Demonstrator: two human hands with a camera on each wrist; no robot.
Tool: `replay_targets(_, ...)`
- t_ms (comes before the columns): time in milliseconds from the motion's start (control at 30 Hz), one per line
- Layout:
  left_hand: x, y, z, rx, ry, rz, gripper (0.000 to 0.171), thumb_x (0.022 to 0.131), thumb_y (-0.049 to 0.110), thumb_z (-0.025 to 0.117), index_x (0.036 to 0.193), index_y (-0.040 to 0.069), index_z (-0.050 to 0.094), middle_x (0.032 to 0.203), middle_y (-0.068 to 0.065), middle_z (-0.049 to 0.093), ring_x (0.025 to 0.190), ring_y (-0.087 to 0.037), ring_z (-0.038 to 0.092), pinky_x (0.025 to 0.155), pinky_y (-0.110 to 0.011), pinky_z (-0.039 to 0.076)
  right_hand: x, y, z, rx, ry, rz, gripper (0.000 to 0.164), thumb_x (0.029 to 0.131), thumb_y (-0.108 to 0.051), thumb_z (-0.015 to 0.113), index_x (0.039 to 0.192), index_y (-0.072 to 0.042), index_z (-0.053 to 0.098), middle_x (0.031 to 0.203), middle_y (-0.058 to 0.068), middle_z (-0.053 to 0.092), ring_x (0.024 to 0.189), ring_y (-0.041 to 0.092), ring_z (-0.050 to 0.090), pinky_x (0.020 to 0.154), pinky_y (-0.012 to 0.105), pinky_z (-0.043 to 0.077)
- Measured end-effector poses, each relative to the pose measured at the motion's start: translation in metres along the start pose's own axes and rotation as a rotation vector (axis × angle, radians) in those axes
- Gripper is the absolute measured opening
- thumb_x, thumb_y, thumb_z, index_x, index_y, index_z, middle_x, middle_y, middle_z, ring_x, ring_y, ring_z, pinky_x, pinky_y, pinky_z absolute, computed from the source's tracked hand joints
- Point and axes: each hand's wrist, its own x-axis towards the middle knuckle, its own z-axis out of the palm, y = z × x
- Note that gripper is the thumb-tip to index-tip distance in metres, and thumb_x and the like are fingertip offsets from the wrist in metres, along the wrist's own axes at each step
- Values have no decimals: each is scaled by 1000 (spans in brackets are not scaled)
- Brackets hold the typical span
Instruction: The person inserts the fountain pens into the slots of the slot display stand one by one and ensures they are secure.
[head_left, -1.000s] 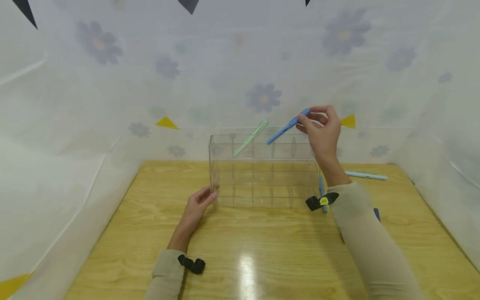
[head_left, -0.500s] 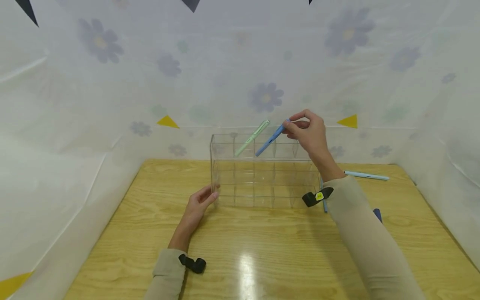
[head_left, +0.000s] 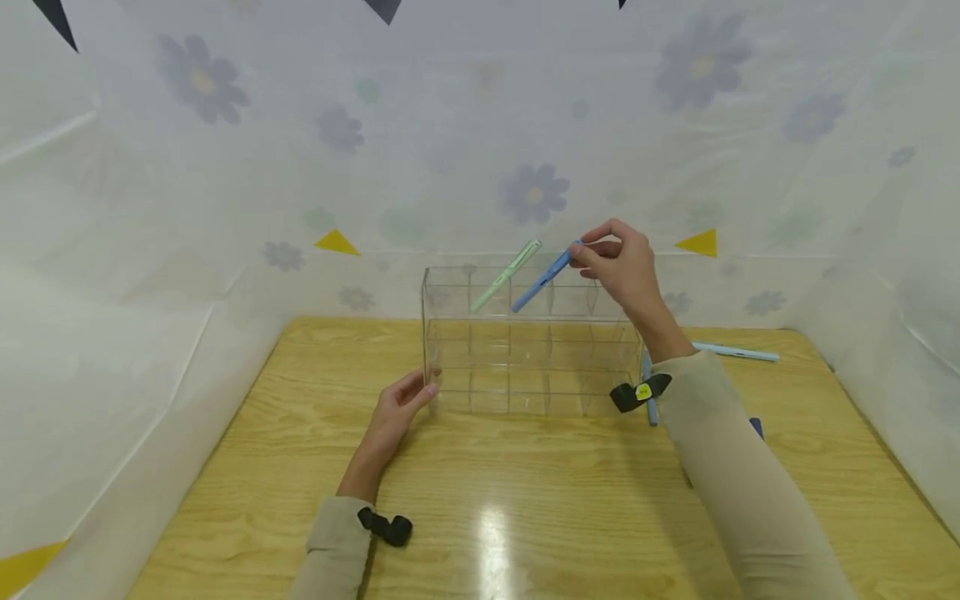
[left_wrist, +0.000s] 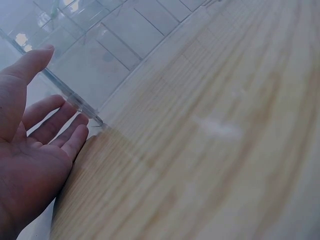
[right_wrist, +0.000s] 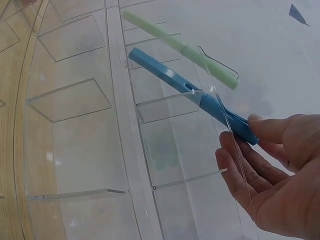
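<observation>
A clear, tiered pen organizer [head_left: 530, 319] with divided compartments stands on the table. My left hand [head_left: 393, 408] holds its lower left side, thumb in front and fingers beyond the side wall; the left wrist view shows the fingers [left_wrist: 55, 122] lightly bent at the edge. My right hand [head_left: 622, 262] pinches the upper end of a blue pen [head_left: 543, 279] between thumb and fingers. The pen slants down left, its lower end in a top-row compartment. Beside it, a light green pen [head_left: 504, 277] with a wire clip leans in the compartment to the left.
A pale blue pen [head_left: 738, 352] lies on the table [head_left: 450, 500] at the right. Another blue pen [head_left: 651, 408] lies partly behind my right wrist. The end of a dark blue object [head_left: 757, 427] shows past my right sleeve. White flowered sheeting [head_left: 450, 125] surrounds the table.
My right hand has moved left and a little down, bringing the blue pen's lower end into the top row beside the green pen. My left hand has stayed at the organizer's side.
</observation>
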Motion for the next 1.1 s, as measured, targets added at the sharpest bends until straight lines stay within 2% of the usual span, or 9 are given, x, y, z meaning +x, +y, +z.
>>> replay_targets(200, -2, 0, -1, -19, -2, -9, 47, 103, 25, 67, 145, 8, 58, 146, -12, 58, 139, -24, 50, 111, -34, 43, -3, 3, -1, 26, 20, -33, 26, 97, -17, 74, 113, 4, 67, 102, 19, 76, 87, 16, 75, 78, 31, 61)
replay_targets(367, -2, -2, 0, -18, -5, -9, 46, 103, 26, 67, 144, 8, 59, 146, -12, 58, 139, -24, 50, 111, -35, 42, -11, 6, -9, 22, 55, -70, 29, 97, -17, 73, 117, 4, 67, 107, 22, 73, 88, 12, 73, 79, 29, 60)
replay_targets(733, -3, -2, 1, -19, 1, -2, 50, 102, 28, 68, 146, 7, 57, 145, -12, 59, 138, -26, 51, 106, -26, 45, -32, 5, -34, -8, 111, -161, 27, 98, -11, 71, 118, 7, 68, 105, 11, 73, 91, 14, 71, 77, 21, 58)
replay_targets(867, -3, -1, 1, -25, 5, -6, 49, 101, 28, 69, 145, 8, 58, 145, -11, 59, 137, -25, 52, 106, -27, 45, -43, 9, -45, -29, 122, -160, 28, 98, -11, 71, 119, 7, 68, 105, 9, 73, 89, 12, 70, 77, 22, 59)
replay_targets(1100, -4, -1, 1, -40, -6, -13, 49, 102, 26, 69, 146, 8, 58, 146, -12, 58, 138, -25, 51, 107, -29, 45, -72, 22, -72, -81, 167, -109, 25, 98, -11, 71, 121, 0, 70, 107, 1, 74, 92, 10, 70, 78, 20, 58)
